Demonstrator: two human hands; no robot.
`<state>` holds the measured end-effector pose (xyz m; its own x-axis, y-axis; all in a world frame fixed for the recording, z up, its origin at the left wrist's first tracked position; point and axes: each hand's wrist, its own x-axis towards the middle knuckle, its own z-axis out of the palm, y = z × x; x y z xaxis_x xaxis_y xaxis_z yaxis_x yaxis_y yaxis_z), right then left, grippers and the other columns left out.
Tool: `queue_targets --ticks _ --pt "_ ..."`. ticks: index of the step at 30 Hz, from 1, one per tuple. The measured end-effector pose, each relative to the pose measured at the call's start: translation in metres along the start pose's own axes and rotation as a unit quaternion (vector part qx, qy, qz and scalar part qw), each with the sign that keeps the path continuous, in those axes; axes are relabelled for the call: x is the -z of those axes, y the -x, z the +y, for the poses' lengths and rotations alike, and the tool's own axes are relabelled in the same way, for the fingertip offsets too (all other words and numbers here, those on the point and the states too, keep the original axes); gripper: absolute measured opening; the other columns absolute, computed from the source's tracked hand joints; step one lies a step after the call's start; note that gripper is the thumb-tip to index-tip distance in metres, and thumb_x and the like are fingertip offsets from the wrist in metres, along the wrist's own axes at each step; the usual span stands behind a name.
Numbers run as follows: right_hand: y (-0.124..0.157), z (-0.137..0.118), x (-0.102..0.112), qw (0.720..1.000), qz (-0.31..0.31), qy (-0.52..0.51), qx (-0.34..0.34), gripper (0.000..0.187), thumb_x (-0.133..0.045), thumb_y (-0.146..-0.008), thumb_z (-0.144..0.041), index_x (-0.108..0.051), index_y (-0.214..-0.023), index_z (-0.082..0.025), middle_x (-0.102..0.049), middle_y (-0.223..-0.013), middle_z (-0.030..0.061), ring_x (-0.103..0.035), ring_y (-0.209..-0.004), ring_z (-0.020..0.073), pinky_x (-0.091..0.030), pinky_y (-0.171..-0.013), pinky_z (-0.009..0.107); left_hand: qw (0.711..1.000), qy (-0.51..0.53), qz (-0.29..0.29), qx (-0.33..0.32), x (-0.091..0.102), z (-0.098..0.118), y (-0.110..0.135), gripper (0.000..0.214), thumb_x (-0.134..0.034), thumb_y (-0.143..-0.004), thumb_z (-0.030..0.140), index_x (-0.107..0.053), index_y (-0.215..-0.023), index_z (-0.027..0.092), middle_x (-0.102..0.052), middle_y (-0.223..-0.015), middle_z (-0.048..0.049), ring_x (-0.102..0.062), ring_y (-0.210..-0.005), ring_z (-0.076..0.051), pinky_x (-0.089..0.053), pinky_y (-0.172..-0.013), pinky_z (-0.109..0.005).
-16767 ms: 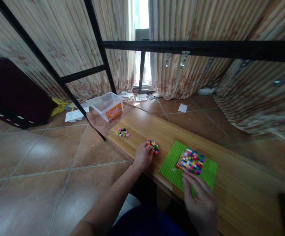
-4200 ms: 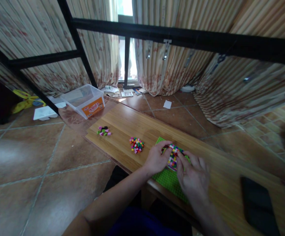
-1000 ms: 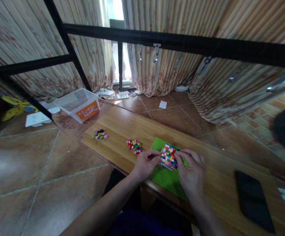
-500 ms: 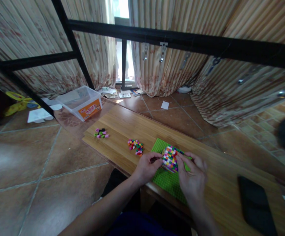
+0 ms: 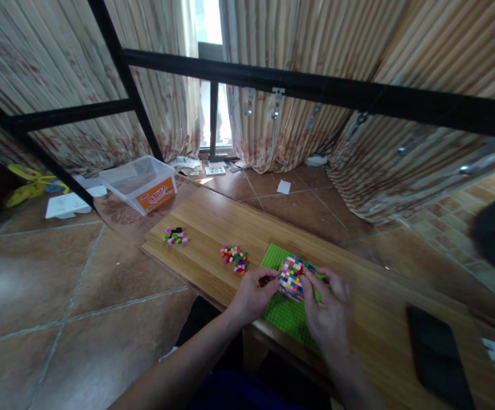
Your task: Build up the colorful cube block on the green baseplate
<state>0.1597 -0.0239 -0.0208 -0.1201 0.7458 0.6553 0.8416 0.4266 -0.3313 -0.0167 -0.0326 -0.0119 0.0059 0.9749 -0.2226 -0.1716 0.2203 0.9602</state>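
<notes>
A block built of small multicoloured toy bricks [image 5: 290,277] stands on a green studded baseplate [image 5: 290,324]. My left hand [image 5: 253,294] grips the block's left side, thumb and forefinger closed at its edge. From the right, my right hand [image 5: 327,302] is closed over the block's upper right part, its fingertips beside a red spot on top. Whether a loose brick is pinched there cannot be made out. Left of the plate lies a pile of mixed small bricks [image 5: 234,258]. Farther left is a second pile of pink, green and black bricks [image 5: 175,236].
Everything rests on a long wooden table [image 5: 213,213]. A dark phone or tablet [image 5: 437,353] lies at its right. Past the left end stands a clear plastic box [image 5: 140,182] with an orange label. A black metal rail [image 5: 238,71] runs across in front of curtains.
The whole view has shifted slightly. Both hands stay at the brick block; the right fingers sit a little farther in over its top right.
</notes>
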Motion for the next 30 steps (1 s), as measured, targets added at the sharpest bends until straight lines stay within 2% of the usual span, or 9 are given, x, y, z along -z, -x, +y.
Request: queue_targets --ticks 4,10,12,14,18,23,30 --pt "-0.002 -0.002 0.003 1.0 0.005 -0.017 -0.019 0.029 -0.054 -0.097 -0.037 -0.076 -0.108 -0.021 -0.064 -0.11 0.0122 -0.059 -0.1 0.0244 -0.048 -0.088 0.043 1.0 0.013 0.002 0.008 0.002 0.005 0.004 0.014 -0.069 -0.076 0.023 -0.071 -0.088 0.015 -0.063 -0.066 0.0018 -0.053 -0.056 -0.01 -0.042 -0.058 -0.023" --pt "0.0 -0.012 0.021 0.989 0.064 -0.093 -0.094 0.028 -0.057 -0.095 -0.034 -0.074 -0.111 -0.019 -0.068 -0.11 0.011 -0.063 -0.103 0.0228 -0.05 -0.092 0.041 0.997 0.074 -0.006 0.013 0.005 0.015 0.013 0.022 -0.079 -0.071 0.032 -0.071 -0.083 0.015 -0.065 -0.064 0.001 -0.059 -0.059 -0.011 -0.047 -0.06 -0.023" --pt "0.007 -0.019 0.029 0.983 0.045 -0.139 -0.115 0.024 -0.058 -0.095 -0.034 -0.074 -0.108 -0.021 -0.069 -0.108 0.0087 -0.065 -0.1 0.0207 -0.052 -0.089 0.037 0.994 0.101 -0.024 0.014 0.002 0.017 0.018 0.028 -0.084 -0.067 0.033 -0.071 -0.084 0.015 -0.066 -0.068 0.0009 -0.06 -0.06 -0.011 -0.047 -0.06 -0.023" --pt "0.015 -0.028 0.036 0.976 -0.001 -0.181 -0.123 0.022 -0.059 -0.094 -0.033 -0.074 -0.108 -0.024 -0.07 -0.109 0.0066 -0.066 -0.101 0.019 -0.054 -0.088 0.034 0.99 0.13 -0.058 0.016 -0.002 0.018 0.023 0.035 -0.088 -0.063 0.035 -0.072 -0.087 0.015 -0.067 -0.069 0.0013 -0.06 -0.059 -0.01 -0.047 -0.061 -0.022" --pt "0.029 -0.045 0.047 0.97 -0.08 -0.205 -0.102 0.024 -0.06 -0.094 -0.03 -0.072 -0.115 -0.03 -0.07 -0.114 0.0041 -0.067 -0.105 0.0175 -0.055 -0.09 0.032 0.976 0.171 -0.129 0.026 -0.012 0.018 0.032 0.042 -0.091 -0.061 0.036 -0.072 -0.093 0.015 -0.069 -0.071 0.0013 -0.058 -0.058 -0.008 -0.046 -0.06 -0.021" --pt "0.028 -0.049 0.056 0.961 -0.102 -0.236 -0.1 0.024 -0.06 -0.094 -0.028 -0.071 -0.115 -0.032 -0.071 -0.112 0.0037 -0.069 -0.103 0.0158 -0.058 -0.087 0.028 0.972 0.163 -0.155 0.067 -0.015 0.018 0.033 0.047 -0.092 -0.06 0.037 -0.071 -0.097 0.016 -0.071 -0.075 -0.0001 -0.059 -0.059 -0.008 -0.047 -0.063 -0.022" --pt "0.025 -0.048 0.053 0.949 -0.085 -0.266 -0.144 0.017 -0.064 -0.091 -0.03 -0.073 -0.106 -0.027 -0.072 -0.104 0.0048 -0.07 -0.091 0.0153 -0.059 -0.078 0.027 0.976 0.146 -0.135 0.09 -0.013 0.025 0.037 0.049 -0.087 -0.065 0.045 -0.072 -0.1 0.014 -0.071 -0.076 -0.0014 -0.06 -0.061 -0.009 -0.049 -0.064 -0.023"
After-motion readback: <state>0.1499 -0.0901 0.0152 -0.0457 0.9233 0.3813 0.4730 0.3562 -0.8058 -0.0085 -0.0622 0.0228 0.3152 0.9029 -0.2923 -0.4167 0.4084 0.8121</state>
